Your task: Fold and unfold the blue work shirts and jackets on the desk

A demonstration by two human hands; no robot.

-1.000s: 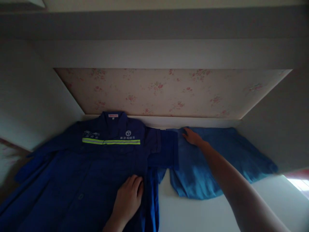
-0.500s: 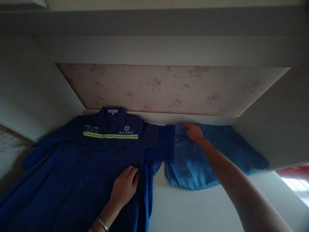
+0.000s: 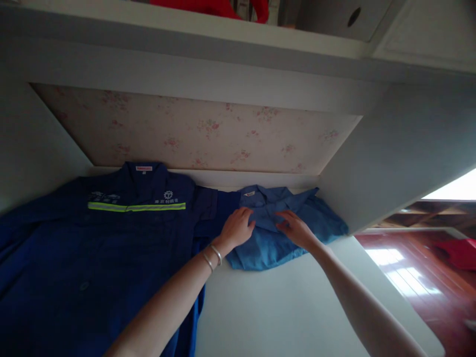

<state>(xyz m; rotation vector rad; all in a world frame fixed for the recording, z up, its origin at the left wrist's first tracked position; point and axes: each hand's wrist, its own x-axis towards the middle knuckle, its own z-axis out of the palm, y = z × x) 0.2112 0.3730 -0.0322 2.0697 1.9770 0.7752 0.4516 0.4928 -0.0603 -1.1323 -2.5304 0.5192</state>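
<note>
A lighter blue shirt (image 3: 267, 253) lies bunched on the white surface, its collar and a small label showing at the back. Over its left part is my left hand (image 3: 238, 229), with two bangles at the wrist, thumb and fingers apart. My right hand (image 3: 296, 230) is at the shirt's middle, fingers loosely bent and spread from the thumb. Neither hand shows cloth gripped; light contact with the shirt cannot be made out. To the left a dark blue work jacket (image 3: 126, 248) with a yellow-green reflective stripe is spread out, its short sleeve reaching toward the shirt.
A floral back panel (image 3: 208, 134) and white side walls (image 3: 386, 148) enclose the white surface (image 3: 260, 312). Overhead runs a shelf edge (image 3: 186, 29) with a red item (image 3: 201, 6) above it. Reddish wooden floor (image 3: 416, 282) shows at the right.
My left hand has moved from the dark jacket to the lighter shirt. That shirt's collar and label now show, where smooth cloth lay before. The view has turned right.
</note>
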